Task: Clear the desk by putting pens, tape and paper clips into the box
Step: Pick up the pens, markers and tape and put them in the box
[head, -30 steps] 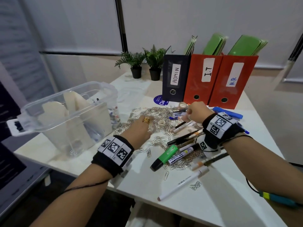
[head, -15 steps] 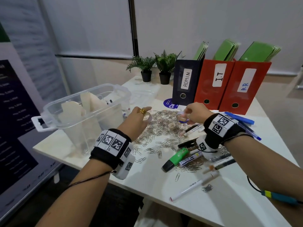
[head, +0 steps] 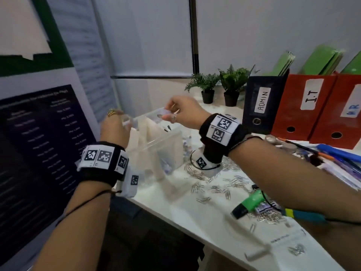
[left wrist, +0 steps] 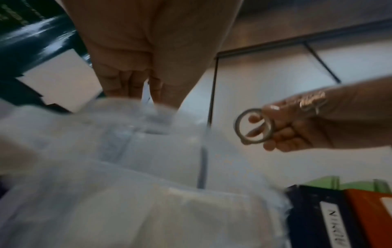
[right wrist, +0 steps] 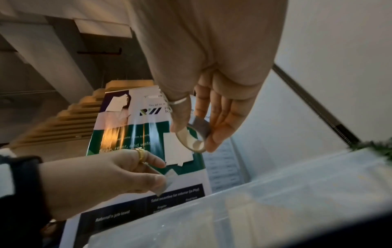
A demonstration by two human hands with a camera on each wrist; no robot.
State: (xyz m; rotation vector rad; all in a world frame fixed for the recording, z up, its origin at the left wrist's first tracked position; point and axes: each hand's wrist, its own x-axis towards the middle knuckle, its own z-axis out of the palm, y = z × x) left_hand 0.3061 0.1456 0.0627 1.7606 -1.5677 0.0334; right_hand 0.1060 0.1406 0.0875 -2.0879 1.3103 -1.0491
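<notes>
While both hands hover over the clear box at the desk's left edge, the right hand pinches a small tape roll between thumb and fingertips, above the open top. The left hand pinches a second clear roll just beside the box's near rim. Paper clips lie scattered to the right, a green marker among them. Behind, binders read "ADMIN" and "I.T"; the third label shows "H R".
</notes>
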